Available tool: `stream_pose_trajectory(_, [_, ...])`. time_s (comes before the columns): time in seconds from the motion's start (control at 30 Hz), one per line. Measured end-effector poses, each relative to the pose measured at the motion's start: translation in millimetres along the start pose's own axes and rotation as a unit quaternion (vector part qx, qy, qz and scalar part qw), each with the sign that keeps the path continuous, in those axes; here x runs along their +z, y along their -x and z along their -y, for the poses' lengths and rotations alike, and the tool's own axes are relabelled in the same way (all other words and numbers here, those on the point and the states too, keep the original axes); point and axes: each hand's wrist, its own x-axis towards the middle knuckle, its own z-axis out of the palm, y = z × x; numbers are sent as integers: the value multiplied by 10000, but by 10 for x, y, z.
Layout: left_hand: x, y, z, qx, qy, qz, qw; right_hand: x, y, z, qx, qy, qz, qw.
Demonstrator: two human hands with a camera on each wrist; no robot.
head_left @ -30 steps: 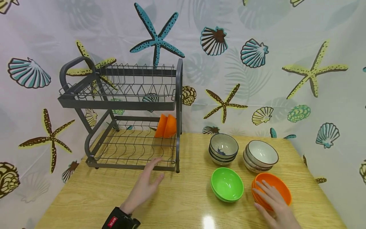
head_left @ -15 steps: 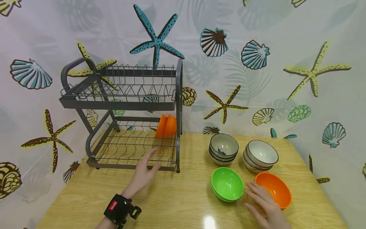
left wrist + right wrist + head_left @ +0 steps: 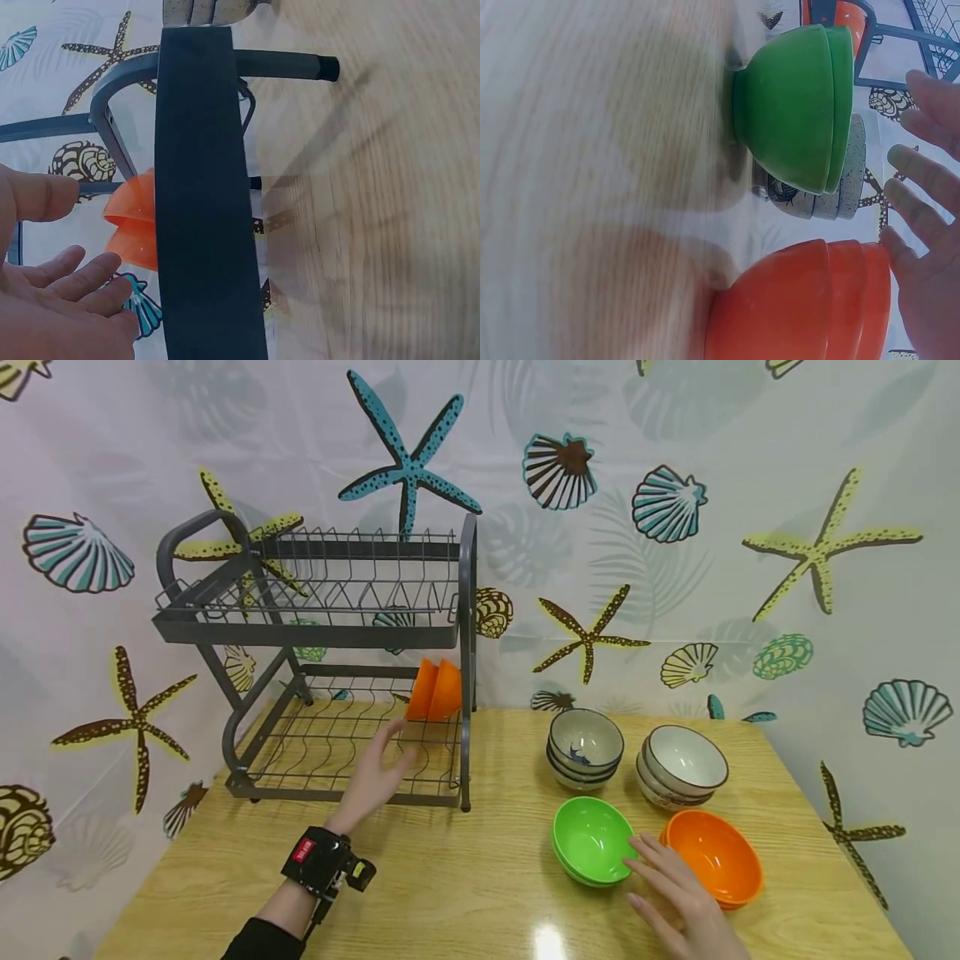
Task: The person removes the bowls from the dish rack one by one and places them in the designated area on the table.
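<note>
Over the front bar of the dish rack's lower tier, my left hand (image 3: 372, 774) reaches out with thumb and fingers apart, holding nothing. Past its fingertips, two orange bowls (image 3: 437, 691) stand on edge at the rack's right end; the left wrist view shows these orange bowls (image 3: 133, 225) partly behind a dark bar. My right hand (image 3: 684, 902) hovers with fingers extended between the stacked green bowls (image 3: 595, 839) and the stacked orange bowls (image 3: 716, 857). Its fingertips are near the green rim. In the right wrist view, the right hand (image 3: 930, 225) is beside the rims and grips nothing.
The two-tier dark dish rack (image 3: 307, 633) occupies the left of the wooden table (image 3: 465, 893). Behind the coloured bowls are stacked speckled grey bowls (image 3: 587, 743) and stacked white bowls (image 3: 686, 764). A patterned cloth (image 3: 540, 552) hangs at the back and sides.
My left hand has moved forward and up, over the rack's lower front bar. My right hand has shifted left from above the orange stack towards the green bowls. The bowls stay put.
</note>
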Motion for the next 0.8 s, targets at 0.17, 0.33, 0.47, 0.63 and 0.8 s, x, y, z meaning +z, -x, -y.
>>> stream_pose_trajectory(0.17, [-44, -159, -11, -86, 172, 11, 9998, 11, -21, 11, -141, -56, -15, 9999])
stream_pose_trajectory(0.33, [-65, -298, -41, -257, 368, 36, 9990, 33, -30, 23, -230, -182, 45, 9996])
stream_pose_trajectory(0.47, [-71, -379, -52, -450, 677, 123, 9966, 51, -31, 47, -287, -219, 32, 9993])
stream_pose_trajectory(0.63, [-72, -455, -53, -711, 1057, 150, 9917, 67, -32, 64, -356, -232, 37, 9991])
stream_pose_trajectory(0.8, [-68, -529, -46, -963, 1341, 205, 9861, 84, -28, 50, -446, -215, -99, 9987])
